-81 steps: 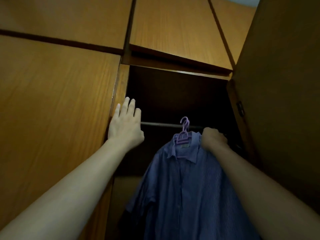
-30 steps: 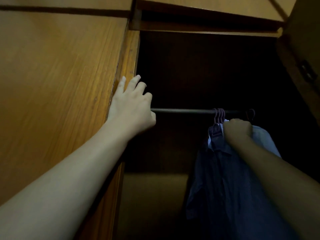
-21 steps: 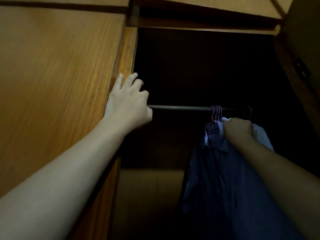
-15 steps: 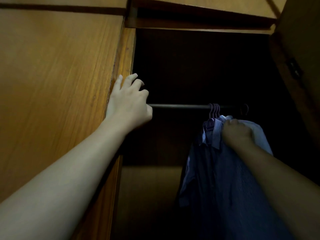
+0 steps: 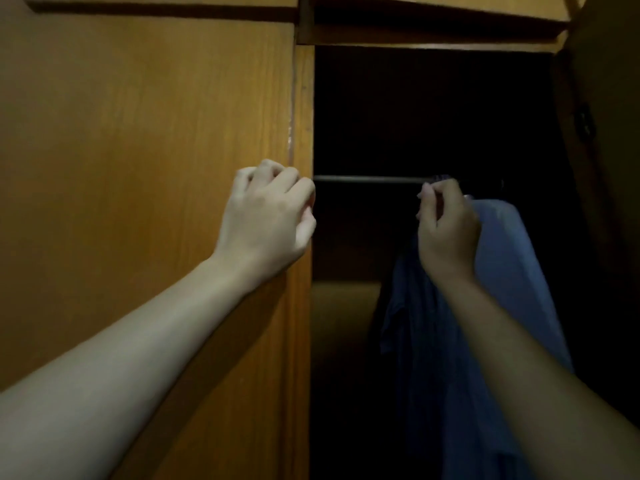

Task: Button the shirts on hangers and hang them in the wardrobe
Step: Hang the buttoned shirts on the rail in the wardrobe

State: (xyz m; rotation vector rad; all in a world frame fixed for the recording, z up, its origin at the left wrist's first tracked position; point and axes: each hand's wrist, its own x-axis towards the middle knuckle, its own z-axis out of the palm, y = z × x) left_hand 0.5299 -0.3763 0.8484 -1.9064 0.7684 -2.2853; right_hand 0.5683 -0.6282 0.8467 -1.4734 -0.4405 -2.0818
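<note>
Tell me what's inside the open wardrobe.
A metal rail crosses it, with blue shirts hanging at its right end. The right hand hides their collars and hangers; the back is too dark to make out.

- A home, seen close up at a wooden wardrobe [image 5: 138, 133]
- An orange-brown wood-grain door panel [image 5: 173, 81] fills the left of the frame, with upper cupboard doors [image 5: 433, 5] along the top edge
- A dark open compartment sits centre right, with a metal hanging rail [image 5: 367, 179] across it
- Blue shirts [image 5: 502, 254] hang at the right
</note>
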